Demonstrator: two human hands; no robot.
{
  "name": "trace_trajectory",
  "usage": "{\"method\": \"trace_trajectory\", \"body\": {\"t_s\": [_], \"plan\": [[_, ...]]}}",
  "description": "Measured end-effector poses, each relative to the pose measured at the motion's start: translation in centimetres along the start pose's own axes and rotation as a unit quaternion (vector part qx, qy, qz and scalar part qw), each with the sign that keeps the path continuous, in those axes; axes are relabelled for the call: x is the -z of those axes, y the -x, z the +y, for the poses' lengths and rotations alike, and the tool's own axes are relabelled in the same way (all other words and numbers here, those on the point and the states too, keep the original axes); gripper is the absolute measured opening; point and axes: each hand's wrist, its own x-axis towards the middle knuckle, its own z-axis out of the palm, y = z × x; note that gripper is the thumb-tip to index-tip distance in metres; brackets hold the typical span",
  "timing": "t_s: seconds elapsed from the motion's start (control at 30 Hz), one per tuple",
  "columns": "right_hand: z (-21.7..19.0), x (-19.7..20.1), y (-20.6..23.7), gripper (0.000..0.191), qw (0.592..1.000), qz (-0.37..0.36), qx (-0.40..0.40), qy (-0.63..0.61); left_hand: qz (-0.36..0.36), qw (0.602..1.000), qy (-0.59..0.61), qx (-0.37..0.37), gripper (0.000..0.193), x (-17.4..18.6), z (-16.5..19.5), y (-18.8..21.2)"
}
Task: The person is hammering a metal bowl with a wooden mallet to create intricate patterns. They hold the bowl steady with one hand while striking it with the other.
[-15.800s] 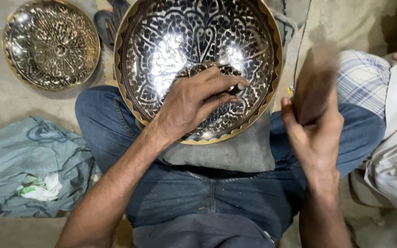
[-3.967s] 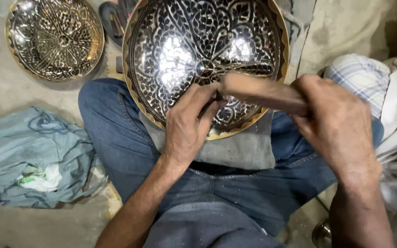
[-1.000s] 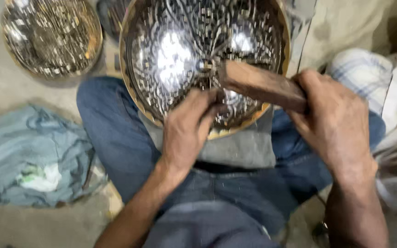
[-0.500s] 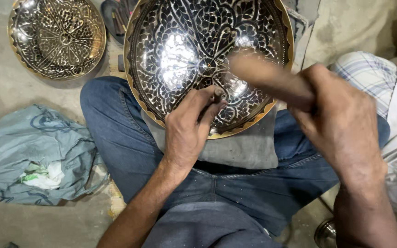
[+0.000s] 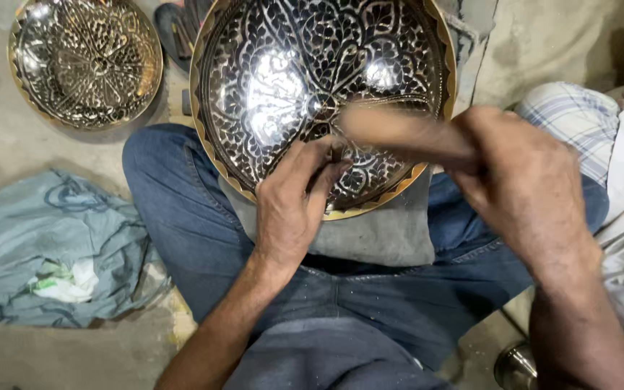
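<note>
Nearest the camera: seated person in blue jeans [image 5: 312, 318], legs crossed, a grey pad [image 5: 384, 231] laid over the lap.

Left hand [image 5: 294, 206] rests on the lower inside of the big engraved bowl [image 5: 276, 79], fingers pinched round a small dark punch [image 5: 336, 152] stood near the bowl's middle. Tip is hidden by the fingers, so its exact contact spot can't be told.

Right hand [image 5: 521, 180] is clenched round a wooden mallet [image 5: 406, 133], head over the punch. The mallet is motion-blurred; whether it touches the punch top can't be told.

The bowl sits tilted on the pad between the knees, gold rim toward the lap, its inside covered with black-and-silver leaf pattern.

To do this well, as a judgement: keep the punch upright on the pattern line, brace the heel of the left hand on the bowl so it doesn't skate, use short light taps square on the punch top. A glancing blow could nick fingers or scar the shiny ground.

Left of the knee, crumpled blue cloth [image 5: 59, 245] on the floor. Further off, top left, a second engraved bowl [image 5: 84, 61] lies flat. Right edge, a checked cloth [image 5: 579, 126]. Bottom right, a small metal cup [image 5: 514, 365], partly cut off.
</note>
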Motion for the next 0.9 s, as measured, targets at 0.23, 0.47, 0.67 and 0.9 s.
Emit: {"method": "trace_trajectory", "body": {"t_s": [0.23, 0.47, 0.67, 0.9], "plan": [[0.2, -0.4, 1.0, 0.026, 1.0, -0.021, -0.018, 0.0, -0.008, 1.0, -0.016, 0.023, 0.03, 0.1, 0.3, -0.1], [0.3, -1.1, 1.4, 0.026, 0.996, -0.058, -0.057, -0.027, -0.004, 1.0, -0.017, 0.014, 0.033, 0.3, 0.2, 0.1], [-0.1, -1.1, 1.7, 0.032, 0.999, -0.022, -0.03, -0.03, -0.017, 0.999, -0.014, 0.046, 0.033, 0.1, 0.0, -0.1], [-0.2, -1.1, 1.5, 0.035, 0.995, -0.053, -0.074, -0.051, -0.008, 1.0, -0.012, 0.019, 0.035, 0.1, 0.0, 0.3]]}}
